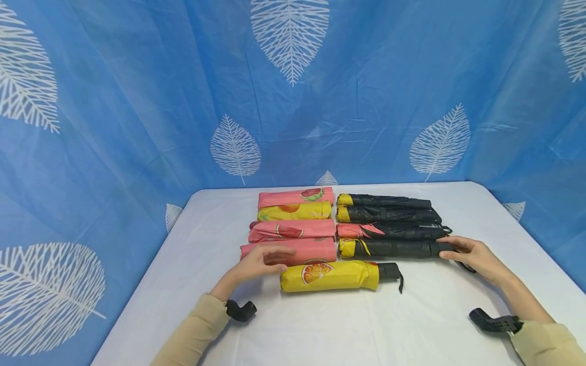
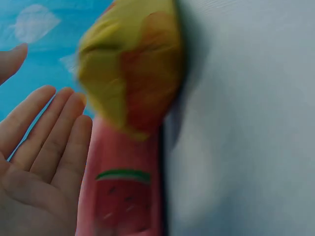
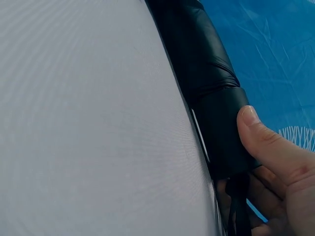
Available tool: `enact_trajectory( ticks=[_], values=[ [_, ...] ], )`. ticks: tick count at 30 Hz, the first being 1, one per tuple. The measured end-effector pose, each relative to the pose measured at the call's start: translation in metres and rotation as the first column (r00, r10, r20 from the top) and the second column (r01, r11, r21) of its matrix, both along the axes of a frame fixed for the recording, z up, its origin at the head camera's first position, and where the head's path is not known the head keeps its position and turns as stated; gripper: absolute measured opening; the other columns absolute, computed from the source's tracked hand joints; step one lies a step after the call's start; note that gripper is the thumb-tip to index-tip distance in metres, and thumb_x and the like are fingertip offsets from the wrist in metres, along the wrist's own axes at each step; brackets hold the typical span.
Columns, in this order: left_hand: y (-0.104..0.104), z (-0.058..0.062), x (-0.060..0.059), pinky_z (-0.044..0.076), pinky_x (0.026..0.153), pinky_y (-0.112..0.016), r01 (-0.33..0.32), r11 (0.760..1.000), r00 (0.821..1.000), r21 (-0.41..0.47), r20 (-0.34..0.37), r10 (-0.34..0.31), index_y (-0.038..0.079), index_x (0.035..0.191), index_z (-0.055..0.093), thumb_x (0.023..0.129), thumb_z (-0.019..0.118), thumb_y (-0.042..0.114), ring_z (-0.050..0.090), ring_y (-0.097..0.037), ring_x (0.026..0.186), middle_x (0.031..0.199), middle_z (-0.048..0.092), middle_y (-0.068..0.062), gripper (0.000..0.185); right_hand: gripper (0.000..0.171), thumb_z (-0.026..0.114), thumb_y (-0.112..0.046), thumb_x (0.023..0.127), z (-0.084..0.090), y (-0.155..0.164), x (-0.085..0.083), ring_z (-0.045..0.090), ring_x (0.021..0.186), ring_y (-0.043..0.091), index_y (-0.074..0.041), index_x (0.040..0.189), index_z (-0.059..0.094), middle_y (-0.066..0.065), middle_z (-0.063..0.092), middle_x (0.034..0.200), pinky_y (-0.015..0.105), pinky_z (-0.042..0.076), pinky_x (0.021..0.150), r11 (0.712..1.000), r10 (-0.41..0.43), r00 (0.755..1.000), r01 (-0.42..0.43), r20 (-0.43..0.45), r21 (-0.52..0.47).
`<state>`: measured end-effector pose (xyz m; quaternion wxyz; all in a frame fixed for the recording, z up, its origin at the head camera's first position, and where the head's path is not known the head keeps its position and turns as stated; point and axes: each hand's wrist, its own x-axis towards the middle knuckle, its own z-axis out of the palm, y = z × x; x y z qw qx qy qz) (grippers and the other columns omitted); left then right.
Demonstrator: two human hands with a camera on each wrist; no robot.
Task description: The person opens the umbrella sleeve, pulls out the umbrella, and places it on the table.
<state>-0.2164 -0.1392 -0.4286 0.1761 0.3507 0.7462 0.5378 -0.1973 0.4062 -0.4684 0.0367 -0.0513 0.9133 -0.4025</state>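
Folded umbrellas lie in two columns on the table. My right hand (image 1: 473, 256) pinches the handle end of the front black umbrella with a yellow tip (image 1: 398, 249). In the right wrist view, the thumb rests on its black handle (image 3: 221, 132), with the other fingers partly hidden behind and a strap hanging below. Beside the left end of a yellow umbrella with orange-slice print (image 1: 339, 276), my left hand (image 1: 261, 262) holds nothing. Its fingers (image 2: 54, 132) extend straight in the left wrist view. Partly behind this hand lies a pink watermelon-print umbrella (image 1: 316, 250).
Farther back on the left are another pink umbrella (image 1: 320, 229), a yellow one (image 1: 311, 210) and a pink one (image 1: 284, 199). Several black umbrellas (image 1: 389, 214) fill the right column. A white cloth (image 1: 348, 330) covers the table; a blue leaf-print curtain (image 1: 366, 101) surrounds it.
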Motion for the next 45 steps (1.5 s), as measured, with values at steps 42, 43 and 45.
enact_trajectory(
  ticks=[42, 43, 45],
  values=[
    [0.035, -0.035, 0.014, 0.050, 0.066, -0.024, -0.137, 0.986, 0.969, -0.099, -0.221, 0.112, 0.015, 0.124, 0.063, 0.076, 0.074, 0.013, 0.056, -0.010, 0.081, 0.107, 0.064, 0.002, 0.049, 0.043, 0.065, -0.021, 0.091, 0.043, -0.025, 0.022, 0.054, 0.093, -0.013, 0.004, 0.125, 0.055, -0.025, 0.057, 0.107, 0.009, 0.045, 0.073, 0.987, -0.092, 0.964, 0.054, -0.251, -0.153],
    [0.035, -0.034, 0.015, 0.050, 0.067, -0.024, -0.146, 0.986, 0.970, -0.087, -0.208, 0.125, 0.015, 0.123, 0.063, 0.076, 0.074, 0.012, 0.057, -0.010, 0.081, 0.107, 0.065, 0.002, 0.048, 0.042, 0.065, -0.019, 0.091, 0.045, -0.030, 0.023, 0.055, 0.094, -0.012, 0.004, 0.125, 0.055, -0.023, 0.058, 0.108, 0.010, 0.046, 0.073, 0.987, -0.070, 0.964, 0.031, -0.255, -0.155],
    [0.035, -0.031, 0.016, 0.050, 0.067, -0.025, -0.161, 0.985, 0.974, -0.060, -0.172, 0.148, 0.012, 0.123, 0.063, 0.076, 0.074, 0.008, 0.057, -0.012, 0.082, 0.108, 0.065, 0.000, 0.048, 0.040, 0.064, -0.016, 0.092, 0.048, -0.041, 0.026, 0.057, 0.095, -0.008, 0.003, 0.125, 0.055, -0.019, 0.059, 0.111, 0.012, 0.047, 0.074, 0.985, -0.027, 0.966, -0.018, -0.258, -0.171]
  ],
)
